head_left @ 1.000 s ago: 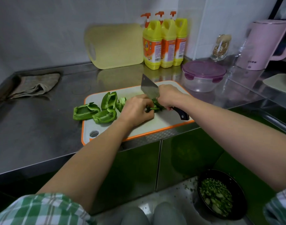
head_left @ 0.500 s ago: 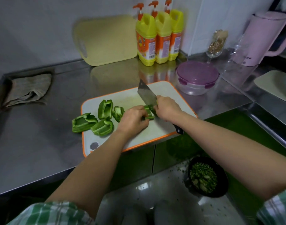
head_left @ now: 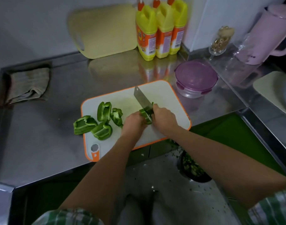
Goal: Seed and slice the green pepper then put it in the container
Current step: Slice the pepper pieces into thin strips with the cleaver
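Pepper piece [head_left: 145, 114] held down by curled fingers of left hand [head_left: 133, 122]; cleaver [head_left: 141, 99] clenched in right hand [head_left: 165, 119], blade set against pepper just beside left fingertips.

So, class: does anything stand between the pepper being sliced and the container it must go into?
Yes: the purple lid sits closed on the container, beyond the board's far right corner. Nothing else visible intervenes.

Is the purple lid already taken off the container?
No, the purple lid sits on the container, which stands right of the cutting board.
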The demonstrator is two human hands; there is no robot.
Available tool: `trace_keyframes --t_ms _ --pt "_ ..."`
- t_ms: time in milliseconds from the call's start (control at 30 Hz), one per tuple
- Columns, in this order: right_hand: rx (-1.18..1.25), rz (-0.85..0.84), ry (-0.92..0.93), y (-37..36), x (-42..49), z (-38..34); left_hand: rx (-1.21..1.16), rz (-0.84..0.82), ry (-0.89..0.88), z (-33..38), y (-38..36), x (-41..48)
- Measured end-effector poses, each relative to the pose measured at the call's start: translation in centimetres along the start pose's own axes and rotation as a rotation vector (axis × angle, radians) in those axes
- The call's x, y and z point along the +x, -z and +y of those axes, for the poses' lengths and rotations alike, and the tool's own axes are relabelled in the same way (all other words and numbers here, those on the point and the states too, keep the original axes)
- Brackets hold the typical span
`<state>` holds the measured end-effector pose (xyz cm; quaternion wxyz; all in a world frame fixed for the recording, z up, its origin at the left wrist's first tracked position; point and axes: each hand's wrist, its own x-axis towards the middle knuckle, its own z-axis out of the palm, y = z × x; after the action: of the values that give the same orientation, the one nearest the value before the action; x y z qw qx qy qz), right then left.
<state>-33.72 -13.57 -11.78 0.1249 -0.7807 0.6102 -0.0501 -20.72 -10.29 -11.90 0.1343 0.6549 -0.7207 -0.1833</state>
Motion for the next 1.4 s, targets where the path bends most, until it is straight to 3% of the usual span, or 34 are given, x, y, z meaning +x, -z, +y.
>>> trace_keyframes --t_ms 400,567,833,1133,1267,1400 --pt "0.105 -0.076 -0.063 0.4 -1.1 -0.4 -0.066 -0.055 0.136 0.2 0.1 0.3" --pt "0.087 -0.096 -0.111 0.2 -1.7 -1.1 -0.252 0.104 0.352 0.2 0.0 0.9" --pt "0.132 -0.152 -0.120 0.7 -1.8 -0.4 -0.443 0.037 0.711 1.3 -1.1 2.7" --pt "0.105 -0.175 -0.045 1.5 -1.1 0.0 -0.532 0.102 0.841 1.6 -0.8 2.4" --pt "0.152 -0.115 -0.094 1.6 -0.8 1.3 -0.610 0.165 0.869 1.5 -0.9 1.8" --pt "0.213 -0.138 -0.004 2.2 -1.3 1.9 -0.599 0.167 0.892 1.8 -1.0 1.8"
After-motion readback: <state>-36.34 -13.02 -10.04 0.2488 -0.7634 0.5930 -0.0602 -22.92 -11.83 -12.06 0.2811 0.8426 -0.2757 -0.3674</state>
